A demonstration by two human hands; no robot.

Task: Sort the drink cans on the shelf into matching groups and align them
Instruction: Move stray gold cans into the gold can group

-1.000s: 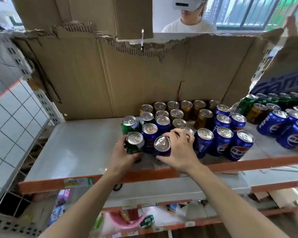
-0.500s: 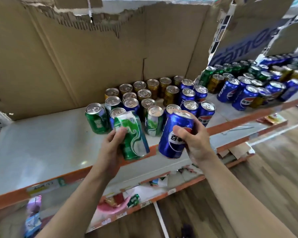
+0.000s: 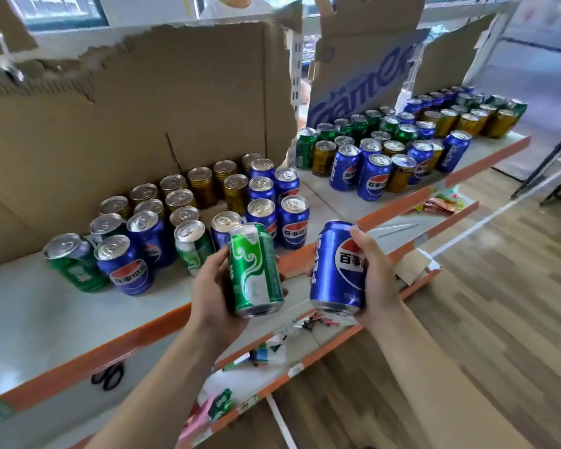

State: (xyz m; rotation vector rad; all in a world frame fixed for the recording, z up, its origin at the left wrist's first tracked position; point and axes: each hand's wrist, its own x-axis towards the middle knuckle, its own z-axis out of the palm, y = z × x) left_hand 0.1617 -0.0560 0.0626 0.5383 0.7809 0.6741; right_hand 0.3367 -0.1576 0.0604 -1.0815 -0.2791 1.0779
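Note:
My left hand (image 3: 211, 286) grips a green can (image 3: 256, 270), lifted off the shelf and held in front of its orange edge. My right hand (image 3: 378, 273) grips a blue Pepsi can (image 3: 336, 267) beside it, also off the shelf. On the grey shelf (image 3: 46, 315) behind them stand mixed cans: a green can (image 3: 73, 264) at the left, blue Pepsi cans (image 3: 127, 265), another green can (image 3: 193, 246), gold cans (image 3: 203, 186) at the back, and a blue group (image 3: 292, 222) on the right.
Torn cardboard (image 3: 127, 124) backs the shelf. A second shelf section at the right holds several green, gold and blue cans (image 3: 376, 166). Scissors (image 3: 109, 377) lie on the lower shelf, with packets and litter below. A wooden floor (image 3: 483, 303) lies to the right.
Both hands took a can from the front row and lifted it clear of the shelf toward me. The view swung right, bringing the second shelf section into sight.

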